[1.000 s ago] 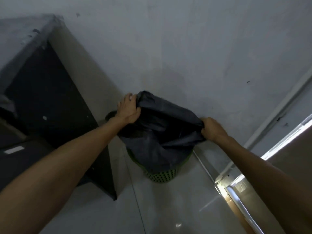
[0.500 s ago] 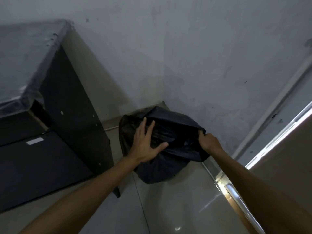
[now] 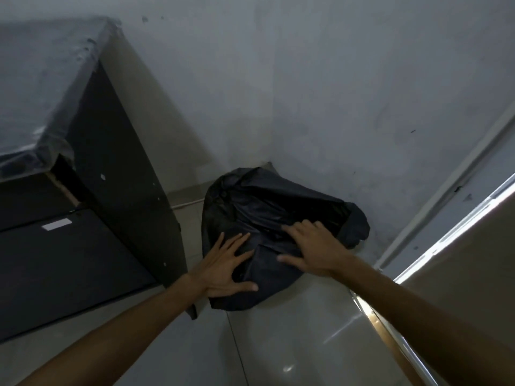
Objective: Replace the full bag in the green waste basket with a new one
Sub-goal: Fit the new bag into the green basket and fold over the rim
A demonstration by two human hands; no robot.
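Note:
A black plastic bag [image 3: 267, 207] is draped over the waste basket in the corner on the floor. It covers the basket completely, so no green shows. My left hand [image 3: 225, 268] lies flat with fingers spread on the bag's near left side. My right hand [image 3: 312, 246] rests on the bag's near right side, fingers spread and pressing into the folds at the opening. Neither hand pinches the plastic.
A dark cabinet [image 3: 106, 207] with a plastic-wrapped top stands close on the left. The grey wall [image 3: 334, 93] is right behind the bag. A door frame [image 3: 446, 190] and bright metal threshold strip [image 3: 390, 330] run along the right. Glossy floor tiles [image 3: 278, 344] lie in front.
The bag has come down over the basket, hiding the green rim. My right hand let go of the bag's edge and now lies flat on it. My left hand slid lower.

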